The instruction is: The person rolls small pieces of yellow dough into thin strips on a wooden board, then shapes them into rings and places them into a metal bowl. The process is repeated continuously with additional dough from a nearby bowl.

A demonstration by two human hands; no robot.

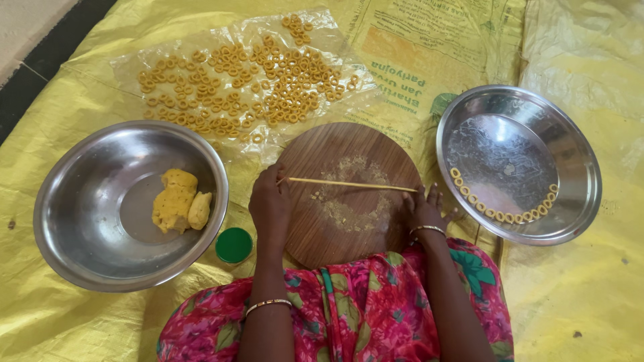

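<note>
Thin dough strand [345, 184] lying across round wooden board [349, 194], long axis left-right, slightly tilted; left hand [270, 204] and right hand [424, 209] flat, fingers spread, pressing its ends; steel bowl [87, 234] left, steel plate [577, 161] right

Your round wooden board [349, 194] is brown with fine straight grain, dusted pale yellow at its middle, and a thin pale-yellow dough strand [345, 184] crosses it. Left of the board, the silver steel bowl [80, 201] holds a mustard-yellow dough lump [178, 201]; a green cap [233, 245] lies between them. Right of the board, the silver plate [577, 161] carries golden rings [503, 213]. Beyond the board, more golden rings [248, 87] dot a clear plastic sheet [134, 64] on the yellow sack [590, 288]. Your cloth [362, 308] is pink with green leaves.
</note>
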